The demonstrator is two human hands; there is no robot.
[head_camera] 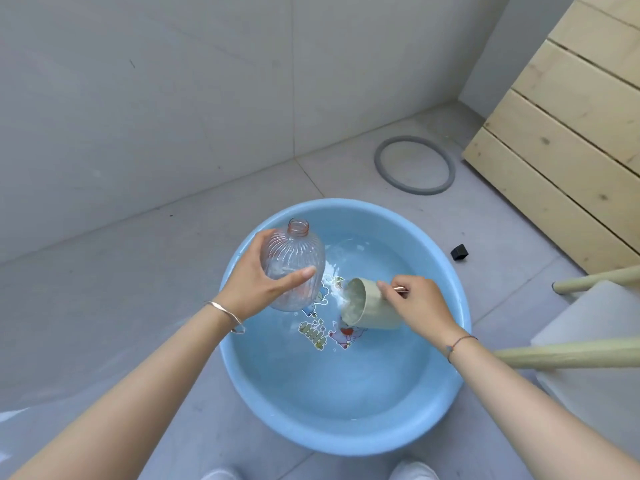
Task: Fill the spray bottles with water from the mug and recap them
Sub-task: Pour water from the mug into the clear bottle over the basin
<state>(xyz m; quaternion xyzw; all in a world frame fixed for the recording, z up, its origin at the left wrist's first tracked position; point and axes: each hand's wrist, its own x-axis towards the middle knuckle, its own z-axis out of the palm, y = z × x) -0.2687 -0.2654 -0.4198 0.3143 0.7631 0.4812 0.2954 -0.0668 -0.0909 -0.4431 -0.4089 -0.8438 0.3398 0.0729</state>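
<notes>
Where the frame runs nearest, at lower centre, we enter the blue basin [346,441], on the floor and holding water.

Next, centre right: our right grip [420,299], fingers curled tight round the handle of the mug [372,306]. The mug lies tipped on its side, low at the water, mouth facing frame left.

Next, centre left, just beside the mug's mouth: our left grip [256,282], thumb and fingers wrapped round the belly of the clear ribbed bottle [294,258], held above the water. The bottle is uncapped, its long axis leaning up the frame, with the open neck [298,227] at the far end, away from the mug.

We judge the pour turns on this: the mug must rise past the bottle's body to reach that neck.

Farther, right of the basin: a small black piece [459,252], perhaps a cap. Beyond it lies a grey ring [414,165].
</notes>
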